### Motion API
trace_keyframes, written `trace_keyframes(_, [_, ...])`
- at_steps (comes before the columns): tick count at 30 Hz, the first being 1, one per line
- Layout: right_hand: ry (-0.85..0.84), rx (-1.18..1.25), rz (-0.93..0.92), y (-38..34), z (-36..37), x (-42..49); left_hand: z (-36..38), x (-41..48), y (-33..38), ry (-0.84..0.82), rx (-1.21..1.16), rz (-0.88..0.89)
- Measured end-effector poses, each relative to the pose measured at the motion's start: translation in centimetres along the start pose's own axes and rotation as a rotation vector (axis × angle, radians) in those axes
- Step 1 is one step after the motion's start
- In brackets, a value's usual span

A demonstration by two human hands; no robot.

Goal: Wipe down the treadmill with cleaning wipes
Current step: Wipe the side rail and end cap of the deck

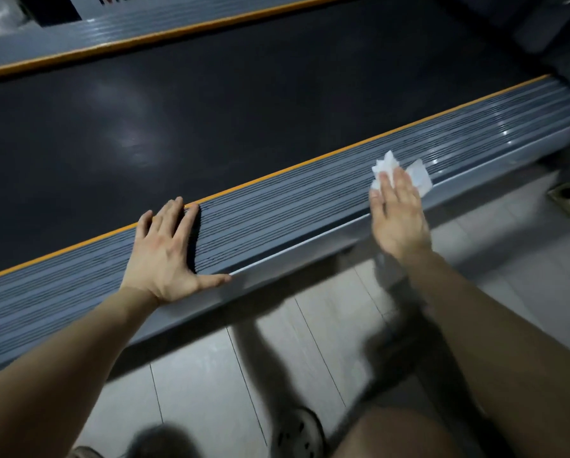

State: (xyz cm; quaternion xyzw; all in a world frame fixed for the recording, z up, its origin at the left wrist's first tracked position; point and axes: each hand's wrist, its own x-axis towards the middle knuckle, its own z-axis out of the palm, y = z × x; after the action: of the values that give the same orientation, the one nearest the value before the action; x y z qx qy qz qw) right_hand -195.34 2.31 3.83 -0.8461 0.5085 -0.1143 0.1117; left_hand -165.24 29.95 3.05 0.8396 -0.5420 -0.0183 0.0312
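Head view showed us bent over the treadmill [278, 259], our left hand [167, 252] lying flat and empty with fingers spread on its ribbed grey side rail [293, 206], while our right hand [397, 216], fingers straight, pressed a crumpled white wipe [386, 166] onto that rail beside the dark belt [210, 110].

Dim scene, soft glare pooling on the treadmill belt [128, 133]; right hand [397, 219] smeared by motion blur (the shoe [298, 431] below too), edges bowing, corners dark.
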Motion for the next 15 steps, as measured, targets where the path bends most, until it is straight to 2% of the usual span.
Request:
trace_keyframes(1, [0.003,-0.036,-0.032,-1.4,0.3,-0.7,-0.1,0.0,0.1,-0.007,0.019,0.014])
trace_keyframes(2, [0.004,-0.073,-0.176,-3.1,0.6,-2.0,-0.3,-0.1,0.3,-0.018,0.038,0.043])
trace_keyframes(3, [-0.029,-0.076,-0.394,-4.6,0.7,-3.4,-0.5,0.0,0.8,-0.031,0.060,0.090])
trace_keyframes(4, [-0.112,-0.067,-0.610,-5.6,0.8,-4.8,-0.8,0.2,1.7,-0.047,0.081,0.151])
trace_keyframes(6, [-0.262,-0.077,-0.828,-5.2,0.2,-5.1,-1.2,1.6,4.6,-0.059,0.086,0.234])
trace_keyframes(7, [-0.249,-0.051,-0.802,-4.0,-0.4,-3.7,-1.4,2.9,6.5,-0.050,0.070,0.226])
trace_keyframes(8, [-0.208,-0.024,-0.676,-2.2,-0.6,-1.9,-1.6,4.5,8.5,-0.036,0.046,0.189])
trace_keyframes(10, [-0.120,-0.030,-0.281,1.8,-1.3,1.8,-1.7,8.2,12.1,-0.041,0.014,0.118])
trace_keyframes(12, [-0.109,-0.021,-0.005,4.8,-2.0,4.3,-1.4,11.0,14.4,-0.092,0.013,0.101])
trace_keyframes(14, [-0.120,-0.044,0.024,4.9,-1.6,4.4,-0.5,11.9,15.3,-0.084,0.014,0.100])
trace_keyframes(15, [-0.111,-0.104,-0.070,3.7,-1.5,3.5,0.0,11.8,15.4,-0.059,0.013,0.099])
